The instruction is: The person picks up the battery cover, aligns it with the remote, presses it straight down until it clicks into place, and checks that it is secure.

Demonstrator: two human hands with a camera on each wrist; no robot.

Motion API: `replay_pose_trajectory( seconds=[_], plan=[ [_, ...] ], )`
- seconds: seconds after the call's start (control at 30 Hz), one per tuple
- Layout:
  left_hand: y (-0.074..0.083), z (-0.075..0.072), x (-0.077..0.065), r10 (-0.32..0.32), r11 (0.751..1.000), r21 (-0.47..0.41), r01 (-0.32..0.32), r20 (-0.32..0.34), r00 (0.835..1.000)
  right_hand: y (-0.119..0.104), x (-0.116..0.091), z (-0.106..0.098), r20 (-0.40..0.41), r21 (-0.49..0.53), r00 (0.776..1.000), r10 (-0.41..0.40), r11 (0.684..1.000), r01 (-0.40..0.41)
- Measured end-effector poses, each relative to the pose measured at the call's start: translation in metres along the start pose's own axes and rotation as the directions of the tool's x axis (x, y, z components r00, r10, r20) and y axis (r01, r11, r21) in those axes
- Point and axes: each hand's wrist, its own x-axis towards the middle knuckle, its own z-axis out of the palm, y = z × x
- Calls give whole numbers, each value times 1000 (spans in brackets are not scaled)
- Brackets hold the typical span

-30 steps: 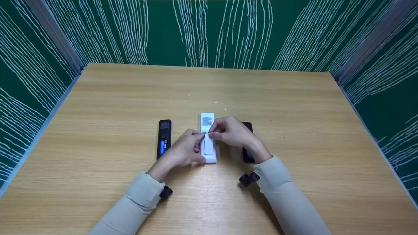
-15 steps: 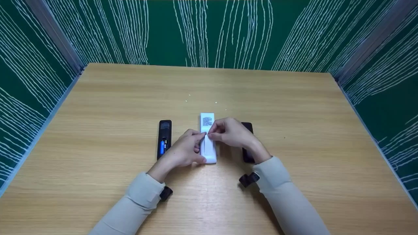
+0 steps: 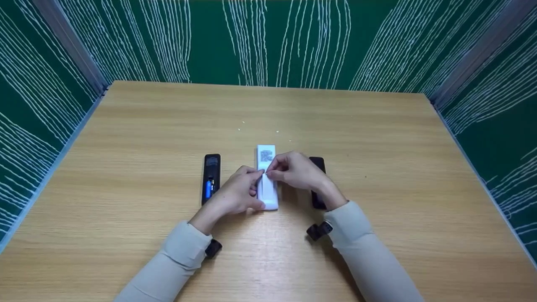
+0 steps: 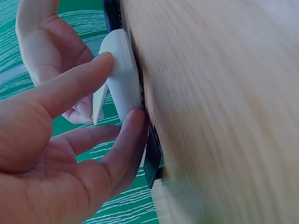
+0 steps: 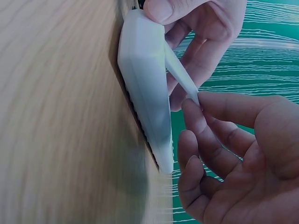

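A white remote control (image 3: 269, 204) lies face down on the table, a printed label near its far end. Its battery cover (image 5: 181, 72) is tilted up from the back, the far end raised and the near end against the remote. My right hand (image 3: 297, 170) pinches that raised end between thumb and forefinger. With my left hand (image 3: 237, 193) I grip the remote, the thumb on its near end and other fingers along its left side, as the left wrist view also shows. The compartment beneath the cover is hidden in the head view.
Left of the hands lies a black remote (image 3: 212, 165), its back uncovered, with a blue battery (image 3: 208, 188) inside. Another black object (image 3: 318, 162) is partly hidden behind the right wrist. Small white specks dot the wooden table (image 3: 377, 138); green panels (image 3: 209, 50) surround it.
The cover's outline stood out a second ago and now blends into the white back. Both hands keep almost the same place, still on the cover and the remote.
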Motion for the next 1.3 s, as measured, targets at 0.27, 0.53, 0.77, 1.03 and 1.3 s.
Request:
replay_pose_trajectory(
  seconds=[0.27, 0.53, 0.77, 1.03, 1.3],
  plan=[
    [0, 0, 0, -7, 1000, 10, 7, 5, 1000, 1, 1, 0, -5, -18, 1000, 4, 1000, -4],
    [2, 0, -1, -4, 1000, -2, 4, 4, 1000, 2, 2, 1, -6, -48, 1000, 4, 999, -4],
    [1, 0, 0, -11, 1000, -5, 11, 2, 1000, 3, 3, 2, -6, -42, 1000, 16, 999, -17],
    [2, 0, 0, -21, 1000, -1, 21, 3, 1000, 5, 4, 3, -1, -49, 1000, 25, 998, -25],
    [2, 0, -1, -21, 1000, 10, 21, 1, 1000, 5, 4, 4, 0, -62, 1000, 30, 998, -30]
  ],
)
